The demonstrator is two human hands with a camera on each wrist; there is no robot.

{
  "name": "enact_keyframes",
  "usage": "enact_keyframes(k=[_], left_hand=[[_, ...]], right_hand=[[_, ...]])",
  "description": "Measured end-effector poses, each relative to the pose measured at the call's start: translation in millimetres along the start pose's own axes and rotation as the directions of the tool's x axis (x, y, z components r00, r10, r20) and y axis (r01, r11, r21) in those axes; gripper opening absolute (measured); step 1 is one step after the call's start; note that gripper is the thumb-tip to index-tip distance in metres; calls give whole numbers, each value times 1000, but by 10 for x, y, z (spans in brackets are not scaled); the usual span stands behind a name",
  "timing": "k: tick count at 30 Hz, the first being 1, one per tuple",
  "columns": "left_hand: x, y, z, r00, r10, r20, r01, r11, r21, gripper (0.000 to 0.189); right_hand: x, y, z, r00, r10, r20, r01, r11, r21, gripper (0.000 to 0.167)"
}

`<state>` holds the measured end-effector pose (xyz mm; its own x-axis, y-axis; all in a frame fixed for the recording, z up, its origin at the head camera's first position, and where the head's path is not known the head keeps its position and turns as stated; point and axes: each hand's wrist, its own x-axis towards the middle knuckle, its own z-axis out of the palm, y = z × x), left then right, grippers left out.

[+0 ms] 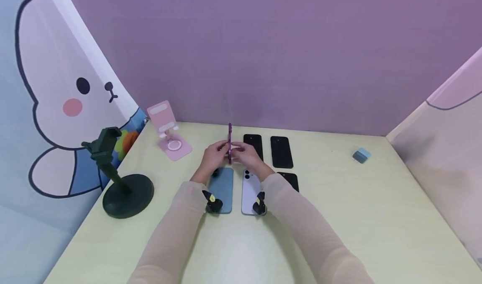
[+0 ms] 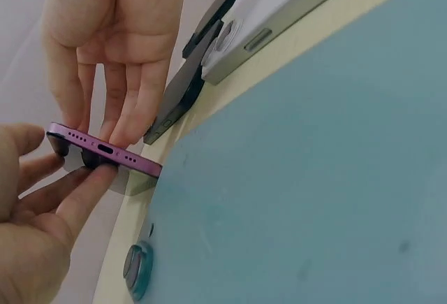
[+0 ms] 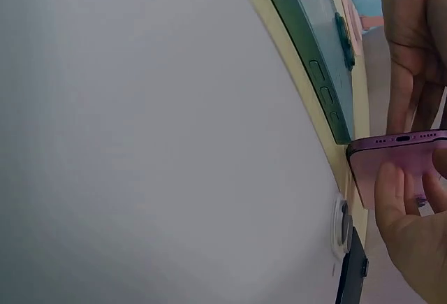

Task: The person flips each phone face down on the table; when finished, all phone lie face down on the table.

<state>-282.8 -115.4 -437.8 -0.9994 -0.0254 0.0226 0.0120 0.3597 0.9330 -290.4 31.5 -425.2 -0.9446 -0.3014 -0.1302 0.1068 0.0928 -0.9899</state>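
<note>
Between both hands, a purple phone (image 1: 229,144) stands on edge, seen nearly edge-on in the head view. Its bottom edge with the charging port (image 2: 105,148) faces the wrist cameras. My left hand (image 1: 212,157) holds it from the left, fingertips on the dark glass side. From the other side my right hand (image 1: 246,155) grips it, with fingers on the purple back (image 3: 380,168). Just below the hands lie a teal phone (image 1: 224,188) and a lavender phone (image 1: 249,196), backs up. My wrists partly cover both.
Right of the hands lie black phones (image 1: 281,152), one partly under the right sleeve. A pink phone stand (image 1: 162,118) is at the back left, a dark green stand (image 1: 128,196) nearer on the left. A small blue block (image 1: 361,155) sits far right. A purple backdrop (image 1: 263,58) rises behind the table.
</note>
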Motion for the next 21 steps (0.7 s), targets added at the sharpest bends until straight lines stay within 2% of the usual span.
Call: enact_keyframes(k=[4, 6, 10, 13, 17, 21], left_hand=[[17, 7, -31, 1000, 17, 18, -16, 999, -47, 42], [23, 18, -48, 999, 34, 19, -33, 999, -42, 44], [41, 41, -76, 996, 84, 22, -84, 996, 9, 41], [35, 50, -114, 995, 99, 17, -100, 992, 72, 40], [7, 28, -193, 996, 94, -7, -92, 986, 141, 40], [-6, -23, -245, 995, 88, -40, -79, 978, 192, 38]], right_hand=[[-4, -7, 3, 1000, 5, -9, -6, 997, -73, 40], [-8, -16, 2, 1000, 14, -12, -15, 993, -114, 40], [5, -18, -1, 999, 27, -19, -30, 984, -177, 40], [20, -16, 12, 999, 37, -14, -39, 979, -201, 40], [33, -4, 72, 998, 60, -4, -59, 978, -199, 41], [51, 39, 136, 998, 54, -35, -61, 967, -246, 41]])
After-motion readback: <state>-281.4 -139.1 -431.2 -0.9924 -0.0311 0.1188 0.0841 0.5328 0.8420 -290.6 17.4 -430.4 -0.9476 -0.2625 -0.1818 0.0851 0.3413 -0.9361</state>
